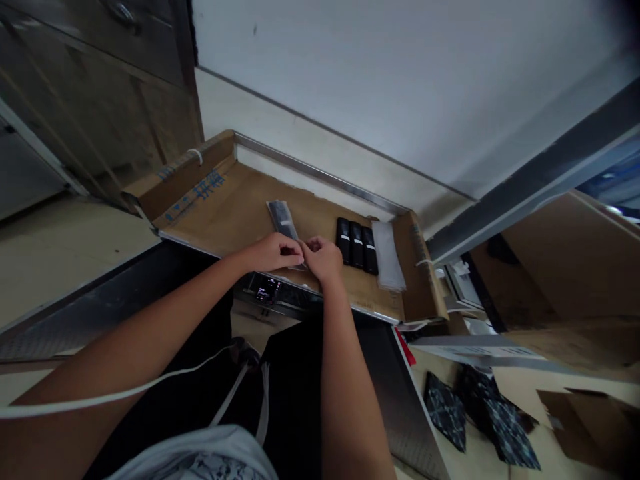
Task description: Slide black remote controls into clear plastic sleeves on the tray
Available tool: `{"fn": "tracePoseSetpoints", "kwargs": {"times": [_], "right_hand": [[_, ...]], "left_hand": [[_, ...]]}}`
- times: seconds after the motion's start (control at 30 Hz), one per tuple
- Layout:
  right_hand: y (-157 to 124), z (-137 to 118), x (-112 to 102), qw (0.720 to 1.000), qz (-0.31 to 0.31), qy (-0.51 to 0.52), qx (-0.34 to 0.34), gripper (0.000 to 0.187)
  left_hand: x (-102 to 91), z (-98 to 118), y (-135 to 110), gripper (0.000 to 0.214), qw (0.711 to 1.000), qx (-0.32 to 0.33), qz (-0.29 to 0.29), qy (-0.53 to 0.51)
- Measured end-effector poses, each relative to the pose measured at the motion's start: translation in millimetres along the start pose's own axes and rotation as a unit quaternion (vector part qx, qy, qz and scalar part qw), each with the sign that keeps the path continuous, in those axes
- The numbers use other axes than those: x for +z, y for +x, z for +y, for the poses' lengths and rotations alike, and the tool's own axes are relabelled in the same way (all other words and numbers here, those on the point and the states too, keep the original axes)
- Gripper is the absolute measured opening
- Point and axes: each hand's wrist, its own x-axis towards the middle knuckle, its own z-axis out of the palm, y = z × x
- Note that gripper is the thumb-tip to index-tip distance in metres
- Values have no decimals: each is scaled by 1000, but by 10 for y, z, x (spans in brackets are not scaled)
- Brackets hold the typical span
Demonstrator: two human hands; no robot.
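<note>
Pinching the near end of a bagged remote (283, 221), the left hand (273, 252) and right hand (323, 259) are pressed together — three black remotes (357, 245) lie just right.

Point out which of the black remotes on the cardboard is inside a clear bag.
The bagged remote, held at its near end by both hands, left hand and right hand. The three bare remotes lie side by side further right.

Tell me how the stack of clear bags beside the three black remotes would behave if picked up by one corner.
The stack of clear bags looks thin and filmy, so it would probably droop rather than stay flat. Being glossy loose sheets, the layers may slide apart. It seems light for its size, lying flat on the cardboard next to the black remotes.
</note>
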Motion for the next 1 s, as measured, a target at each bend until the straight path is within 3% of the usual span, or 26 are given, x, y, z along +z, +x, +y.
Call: {"fn": "tracePoseSetpoints", "kwargs": {"times": [0.07, 0.13, 0.23, 0.3, 0.43, 0.6, 0.8, 1.0], "right_hand": [[-49, -23, -28, 1000, -19, -19, -12, 43], [-79, -82, -31, 999, -27, -40, -6, 48], [-58, -223, 7, 996, -35, -72, 36, 61], [3, -322, 38, 992, -53, -94, 67, 69], [126, -456, 56, 984, -94, -120, 89, 70], [111, -461, 31, 985, -86, -124, 80, 66], [116, -317, -3, 990, -80, -98, 58, 45], [122, -19, -42, 996, -80, 32, 19, 38]], "left_hand": [[-13, -7, 12, 23, 998, -29, 33, -39], [-68, -83, 65, 25, 987, -56, 145, -51], [-258, -311, 218, 13, 920, -86, 383, 22], [-424, -483, 344, 10, 877, -106, 454, 117], [-665, -699, 548, 25, 888, -123, 372, 241], [-746, -807, 634, 32, 918, -76, 269, 283], [-799, -914, 610, 26, 939, -56, 233, 248], [-770, -808, 582, 20, 947, -61, 264, 170]]}}
